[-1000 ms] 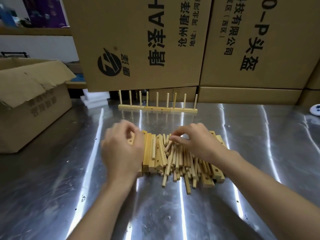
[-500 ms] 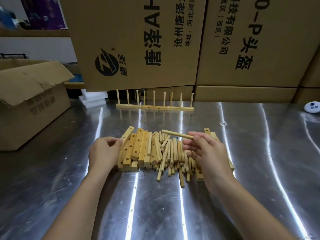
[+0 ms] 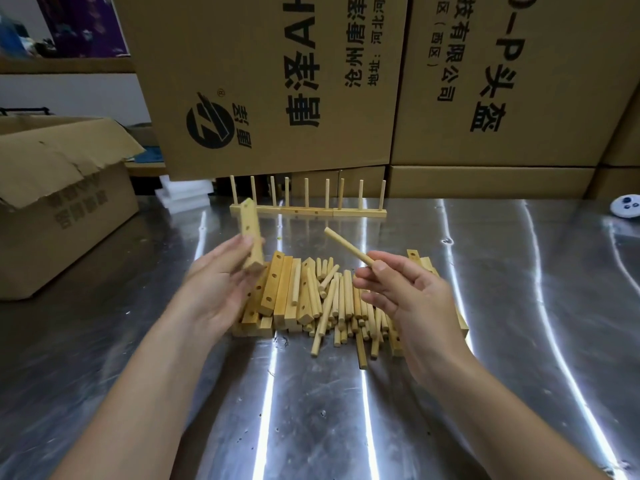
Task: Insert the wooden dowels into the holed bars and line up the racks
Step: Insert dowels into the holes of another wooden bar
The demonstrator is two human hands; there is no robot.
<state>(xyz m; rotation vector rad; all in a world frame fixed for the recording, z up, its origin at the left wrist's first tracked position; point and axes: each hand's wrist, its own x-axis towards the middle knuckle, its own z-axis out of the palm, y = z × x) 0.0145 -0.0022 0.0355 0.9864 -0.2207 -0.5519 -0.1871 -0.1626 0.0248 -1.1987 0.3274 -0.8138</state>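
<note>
My hands are both loaded. My left hand (image 3: 221, 282) is closed around the lower end of a holed bar (image 3: 251, 237), held nearly upright above the heap, its drilled face turned my way. My right hand (image 3: 401, 292) pinches one wooden dowel (image 3: 348, 245) near its lower end between thumb and fingertips, the free tip slanting up and left toward the bar, still clearly apart from it.

Both pieces look like pale, dry, unfinished softwood. I judge them light and stiff, not slippery, with enough grain for bare skin to grip. The dowel is thin, so I would hold it closer to the entering end when pressing, since a long free length could flex or snap if the fit is tight. The bar is square in section with a row of small round holes; gripping it low, clear of the hole I aim at, seems right.

The loose stock (image 3: 329, 299) lies on the steel bench (image 3: 346, 427) under my hands: bars stacked at left, dowels jumbled at centre. At the back stand the finished racks (image 3: 308, 211), end to end, dowels upright.
</note>
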